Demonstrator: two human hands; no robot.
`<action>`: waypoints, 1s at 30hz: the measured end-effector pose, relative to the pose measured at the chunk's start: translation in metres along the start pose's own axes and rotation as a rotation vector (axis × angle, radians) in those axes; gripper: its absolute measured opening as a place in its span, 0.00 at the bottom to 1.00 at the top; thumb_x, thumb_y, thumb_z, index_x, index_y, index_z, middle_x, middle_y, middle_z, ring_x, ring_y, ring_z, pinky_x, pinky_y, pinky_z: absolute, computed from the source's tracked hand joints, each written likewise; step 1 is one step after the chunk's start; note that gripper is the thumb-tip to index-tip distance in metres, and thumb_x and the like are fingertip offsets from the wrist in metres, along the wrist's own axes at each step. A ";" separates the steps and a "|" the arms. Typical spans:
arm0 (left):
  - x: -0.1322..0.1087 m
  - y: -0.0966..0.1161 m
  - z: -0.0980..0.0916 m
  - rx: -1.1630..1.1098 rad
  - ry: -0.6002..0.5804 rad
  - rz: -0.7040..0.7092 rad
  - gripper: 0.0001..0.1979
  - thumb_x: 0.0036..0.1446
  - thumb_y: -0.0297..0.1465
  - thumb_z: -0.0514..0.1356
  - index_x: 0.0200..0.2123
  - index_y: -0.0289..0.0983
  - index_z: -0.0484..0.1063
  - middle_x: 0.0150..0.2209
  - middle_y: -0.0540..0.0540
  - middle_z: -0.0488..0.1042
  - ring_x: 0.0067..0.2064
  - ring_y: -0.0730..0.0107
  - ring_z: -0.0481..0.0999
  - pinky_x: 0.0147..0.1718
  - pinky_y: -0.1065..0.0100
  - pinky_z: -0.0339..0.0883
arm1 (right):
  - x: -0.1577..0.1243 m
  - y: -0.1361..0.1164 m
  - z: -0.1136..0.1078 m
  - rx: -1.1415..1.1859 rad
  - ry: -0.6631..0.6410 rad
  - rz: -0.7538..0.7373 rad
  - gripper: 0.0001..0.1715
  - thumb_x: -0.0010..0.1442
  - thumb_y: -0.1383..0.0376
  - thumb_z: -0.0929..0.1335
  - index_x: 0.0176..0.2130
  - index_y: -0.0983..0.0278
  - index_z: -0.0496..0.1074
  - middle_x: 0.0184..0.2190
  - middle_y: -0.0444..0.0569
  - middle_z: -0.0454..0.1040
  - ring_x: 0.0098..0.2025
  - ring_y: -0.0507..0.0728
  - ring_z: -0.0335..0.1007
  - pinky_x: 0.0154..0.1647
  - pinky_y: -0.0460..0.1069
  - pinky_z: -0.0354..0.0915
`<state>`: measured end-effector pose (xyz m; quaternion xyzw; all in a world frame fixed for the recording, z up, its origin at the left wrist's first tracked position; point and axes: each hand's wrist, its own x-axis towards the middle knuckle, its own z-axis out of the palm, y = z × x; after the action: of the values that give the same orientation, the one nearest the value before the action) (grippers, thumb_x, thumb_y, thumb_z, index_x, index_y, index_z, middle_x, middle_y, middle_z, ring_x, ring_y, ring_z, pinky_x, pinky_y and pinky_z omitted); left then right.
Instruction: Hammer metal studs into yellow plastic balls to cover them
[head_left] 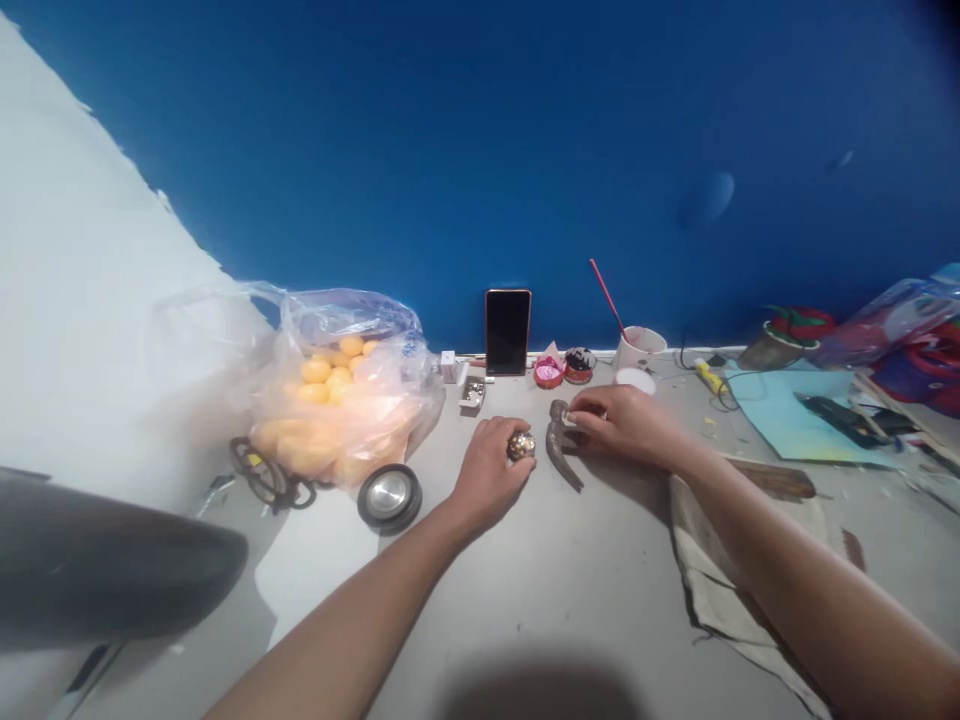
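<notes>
A pale grey tabletop (480, 620) runs up to a deep blue wall (450, 150), which meets a white surface (82, 230) along a ragged diagonal edge at the left. Near the middle of the table, the left hand (491, 470) curls its thumb and fingers around a shiny, speckled ball (522, 446). Just to its right lies a metal claw hammer head (559, 445); the right hand (622, 425) is beside it, thumb and fingertips drawn close together, though I cannot tell what they grip. A dark-screened phone (508, 332) stands upright against the wall, with two small red containers (548, 372) and a white cup (640, 348) holding a red stick (606, 297) to its right. On the left, a clear plastic bag (352, 305) bulges with yellow-orange round things (316, 371), near a coiled black cable (259, 475) and a round black-rimmed metal piece (390, 497). On the right, a cream cloth (709, 560) lies partly under the right forearm, and a light blue sheet (787, 400) lies farther back. A dark, blurred shape (112, 560) fills the lower left.
</notes>
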<state>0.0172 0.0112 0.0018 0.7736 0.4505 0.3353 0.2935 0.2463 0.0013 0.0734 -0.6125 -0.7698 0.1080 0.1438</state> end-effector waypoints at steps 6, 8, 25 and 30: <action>0.000 -0.003 0.002 0.015 -0.011 0.008 0.18 0.50 0.23 0.64 0.46 0.39 0.74 0.45 0.43 0.77 0.50 0.54 0.72 0.53 0.54 0.67 | 0.056 -0.052 0.002 -0.141 0.062 -0.108 0.14 0.67 0.63 0.64 0.41 0.59 0.81 0.40 0.47 0.83 0.40 0.57 0.76 0.36 0.48 0.59; -0.001 -0.005 0.003 0.022 -0.010 -0.004 0.18 0.50 0.23 0.64 0.46 0.38 0.74 0.45 0.43 0.77 0.50 0.55 0.72 0.52 0.55 0.67 | 0.080 -0.068 0.011 -0.171 -0.033 -0.092 0.15 0.67 0.62 0.65 0.43 0.58 0.81 0.44 0.48 0.83 0.43 0.57 0.77 0.36 0.47 0.61; -0.001 -0.005 0.000 -0.019 -0.027 0.012 0.14 0.50 0.24 0.65 0.41 0.38 0.70 0.45 0.42 0.74 0.50 0.52 0.71 0.51 0.53 0.66 | 0.144 -0.098 0.065 -0.336 -0.141 0.008 0.17 0.61 0.67 0.69 0.48 0.68 0.81 0.44 0.65 0.82 0.47 0.66 0.81 0.45 0.52 0.69; -0.001 -0.004 0.000 -0.001 -0.042 0.012 0.13 0.51 0.25 0.64 0.41 0.38 0.71 0.45 0.41 0.74 0.51 0.52 0.71 0.51 0.53 0.66 | 0.143 -0.094 0.066 -0.270 -0.119 0.014 0.15 0.63 0.64 0.67 0.45 0.65 0.81 0.44 0.63 0.82 0.45 0.65 0.80 0.43 0.52 0.68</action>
<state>0.0148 0.0118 -0.0013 0.7829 0.4395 0.3211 0.3013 0.1073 0.1203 0.0564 -0.6242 -0.7801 0.0404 0.0135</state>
